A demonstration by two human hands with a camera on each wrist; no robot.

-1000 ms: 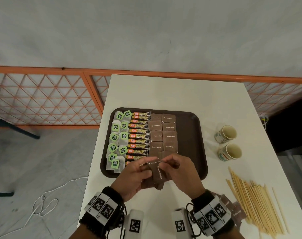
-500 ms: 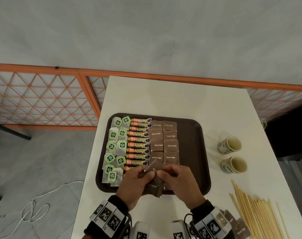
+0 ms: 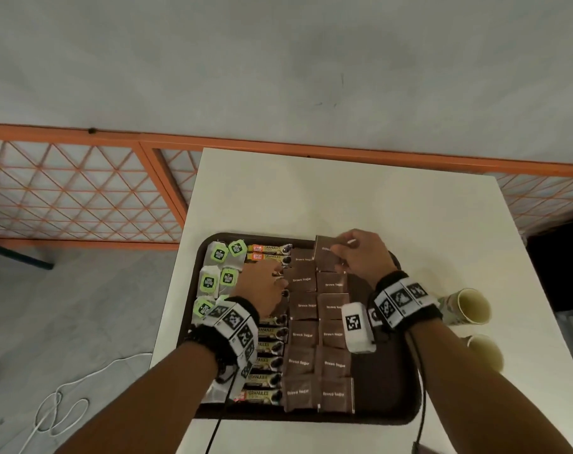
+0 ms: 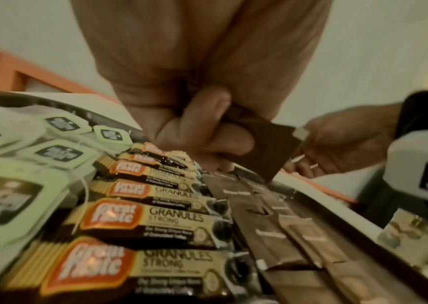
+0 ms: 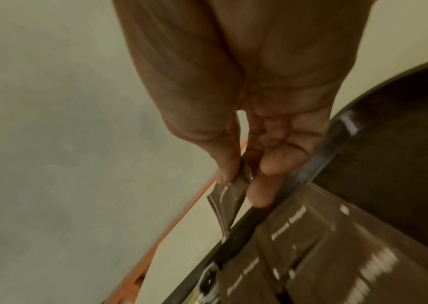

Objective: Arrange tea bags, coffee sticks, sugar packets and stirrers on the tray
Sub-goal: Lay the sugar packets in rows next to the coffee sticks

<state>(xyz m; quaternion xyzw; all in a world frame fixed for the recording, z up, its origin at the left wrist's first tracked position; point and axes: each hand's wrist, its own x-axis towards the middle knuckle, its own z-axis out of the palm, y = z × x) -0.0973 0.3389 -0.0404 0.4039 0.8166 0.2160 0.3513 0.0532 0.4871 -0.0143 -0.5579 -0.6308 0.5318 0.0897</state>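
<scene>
A dark brown tray [image 3: 388, 375] holds green-tagged tea bags [image 3: 219, 253] on the left, a column of coffee sticks [image 3: 268, 347], and two columns of brown sugar packets [image 3: 333, 335]. My right hand [image 3: 340, 253] pinches one brown sugar packet [image 3: 324, 250] at the tray's far edge, above the right sugar column; the right wrist view shows thumb and fingers on that packet [image 5: 229, 207]. My left hand [image 3: 273, 280] hovers over the far coffee sticks, with its fingers curled round another brown sugar packet [image 4: 269, 148]. No stirrers are in view.
Two paper cups [image 3: 471, 308] lie on the white table [image 3: 344, 191] right of the tray. An orange lattice fence [image 3: 82, 198] runs behind the table. A white cable [image 3: 59, 407] lies on the floor at the left.
Both hands moved from the tray's near edge to its far end. The right hand drew one packet from the bundle and carried it over the right sugar column. The camera came closer.
</scene>
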